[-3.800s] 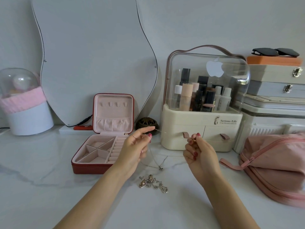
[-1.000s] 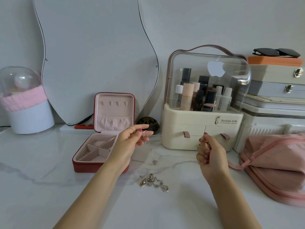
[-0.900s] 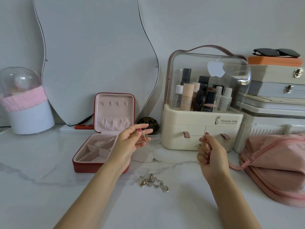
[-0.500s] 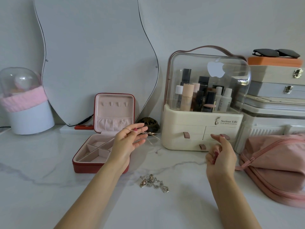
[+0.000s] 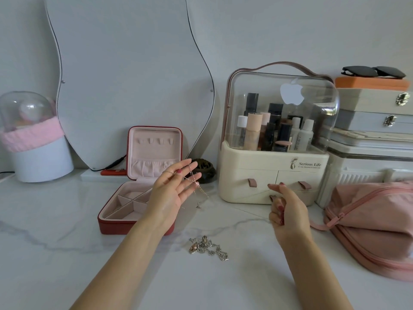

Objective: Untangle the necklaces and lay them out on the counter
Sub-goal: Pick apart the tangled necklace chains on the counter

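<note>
White marble makes up the counter (image 5: 67,253), with grey lines running through it. Both bare hands are held up above it. The left hand (image 5: 172,193) is spread open with the palm facing up and the fingers fanned out. A thin chain necklace (image 5: 194,182) is draped across those fingers, and a small pink bead can be seen on it. The loose end of the chain hangs down past the fingertips, and a tiny charm dangles at the bottom just over the counter. The right hand (image 5: 286,211) is half curled, with the thumb and first finger pointing left. Whether anything is pinched in it cannot be told, because the chain is too thin to be seen there.

A small tangled heap of necklaces (image 5: 207,246) is left lying on the counter, near the person and between the two arms. It is not touched by either hand.

A red jewelry box (image 5: 138,193) with a pink inside is seen open behind the left hand. A cream makeup case (image 5: 274,175) with a clear lid is placed behind the right hand. A pink zip bag (image 5: 375,224) is seen at the right edge.
</note>
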